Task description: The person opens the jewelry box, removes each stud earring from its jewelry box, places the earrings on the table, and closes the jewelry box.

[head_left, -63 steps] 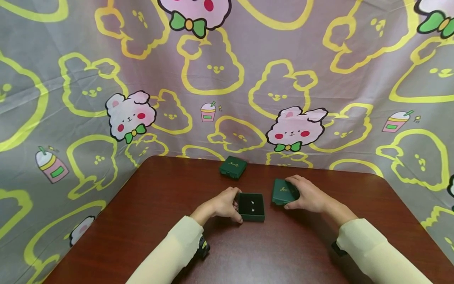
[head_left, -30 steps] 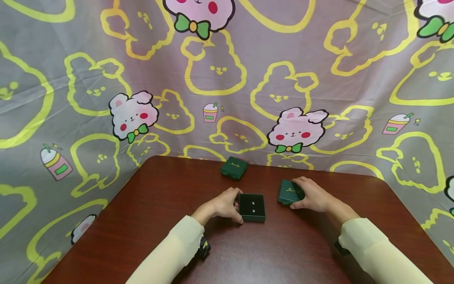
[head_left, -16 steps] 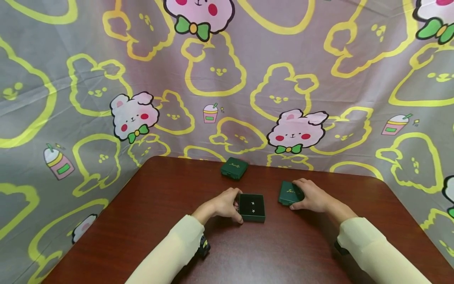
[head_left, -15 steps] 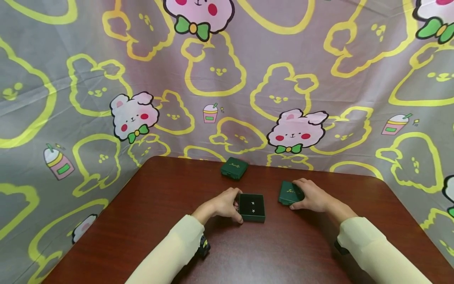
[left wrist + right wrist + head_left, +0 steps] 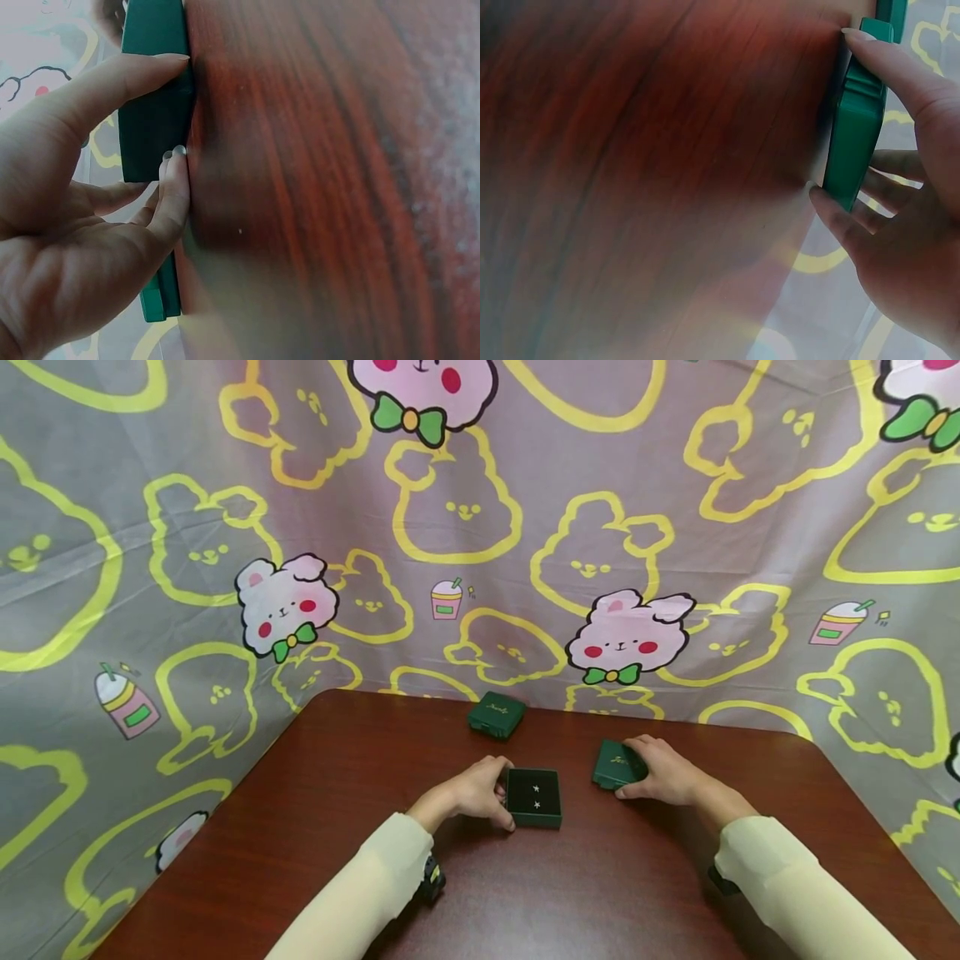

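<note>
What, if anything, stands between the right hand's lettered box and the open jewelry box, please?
Nothing visible; only tabletop shows between the lettered box and open jewelry box. A second lettered box sits farther back.

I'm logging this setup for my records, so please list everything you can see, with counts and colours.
Table: 1, reddish brown, foreground
Open box: 1, dark green with black inside, mid-table
Star-shaped pieces: 2, silvery, inside the open box
Right lettered case: 1, green with gold lettering, right of the open box
Far lettered case: 1, green with gold lettering, near the table's far edge
Patterned cloth: grey with yellow outlines, around the table; number of sheets unclear
Sleeves: 2, pale, one per arm
Wrist devices: 2, mostly black, one per wrist
Left hand: 1, bare, gripping the open box
Right hand: 1, bare, gripping the right lettered case
</note>
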The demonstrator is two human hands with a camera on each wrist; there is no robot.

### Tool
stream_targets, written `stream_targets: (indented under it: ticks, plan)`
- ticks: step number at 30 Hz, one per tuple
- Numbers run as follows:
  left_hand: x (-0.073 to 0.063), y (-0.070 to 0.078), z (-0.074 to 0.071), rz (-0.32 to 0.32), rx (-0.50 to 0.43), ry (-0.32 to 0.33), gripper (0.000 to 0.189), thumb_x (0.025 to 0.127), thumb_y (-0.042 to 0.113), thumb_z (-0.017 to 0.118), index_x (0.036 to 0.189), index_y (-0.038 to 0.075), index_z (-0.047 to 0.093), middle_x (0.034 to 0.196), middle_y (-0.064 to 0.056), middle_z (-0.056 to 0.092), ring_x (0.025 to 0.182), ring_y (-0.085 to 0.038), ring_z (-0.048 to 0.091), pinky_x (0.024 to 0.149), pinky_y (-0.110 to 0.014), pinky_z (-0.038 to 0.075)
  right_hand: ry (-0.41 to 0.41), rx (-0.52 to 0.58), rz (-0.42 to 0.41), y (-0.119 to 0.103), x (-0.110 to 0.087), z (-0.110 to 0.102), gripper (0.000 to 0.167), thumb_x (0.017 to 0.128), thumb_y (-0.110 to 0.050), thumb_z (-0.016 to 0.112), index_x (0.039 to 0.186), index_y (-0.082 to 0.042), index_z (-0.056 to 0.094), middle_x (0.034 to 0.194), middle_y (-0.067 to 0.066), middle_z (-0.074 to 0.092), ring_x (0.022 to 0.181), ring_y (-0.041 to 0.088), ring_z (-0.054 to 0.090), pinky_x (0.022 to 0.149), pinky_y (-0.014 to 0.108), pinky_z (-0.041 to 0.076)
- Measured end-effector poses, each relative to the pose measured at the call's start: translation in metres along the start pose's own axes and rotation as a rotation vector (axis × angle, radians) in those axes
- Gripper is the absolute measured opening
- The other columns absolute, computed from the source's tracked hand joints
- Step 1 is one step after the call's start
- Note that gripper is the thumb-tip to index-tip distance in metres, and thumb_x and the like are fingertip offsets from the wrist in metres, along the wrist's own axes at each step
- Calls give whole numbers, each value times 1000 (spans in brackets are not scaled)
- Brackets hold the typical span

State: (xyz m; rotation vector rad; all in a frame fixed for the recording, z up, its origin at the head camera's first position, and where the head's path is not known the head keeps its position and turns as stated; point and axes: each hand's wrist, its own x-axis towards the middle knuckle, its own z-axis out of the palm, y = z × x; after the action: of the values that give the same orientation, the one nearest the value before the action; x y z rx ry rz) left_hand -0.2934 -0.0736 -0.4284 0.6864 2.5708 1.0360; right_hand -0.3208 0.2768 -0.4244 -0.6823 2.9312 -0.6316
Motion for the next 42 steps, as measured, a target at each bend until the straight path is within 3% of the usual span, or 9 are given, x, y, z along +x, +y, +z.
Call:
stream_targets:
  ticks: [24,42]
  plan:
    - [0,-1,2,4,-10,-1,85,62,7,97,132,-5,51,111,-10,51,91,-17,57,79,-27,48,32,-12,-16,6,-9,1,94,79,-48,85,145,7,46,143,29,44,125,46,44,97,62,43]
    - [1,2,1,-14,-7,-2,84,63,8,97,133,-3,51,113,-10,51,93,-18,58,80,-28,48,104,-60,-65,-8,-13,-7,85,81,-44,86,145,-1,50,144,21,46,128,43,43,96,64,45]
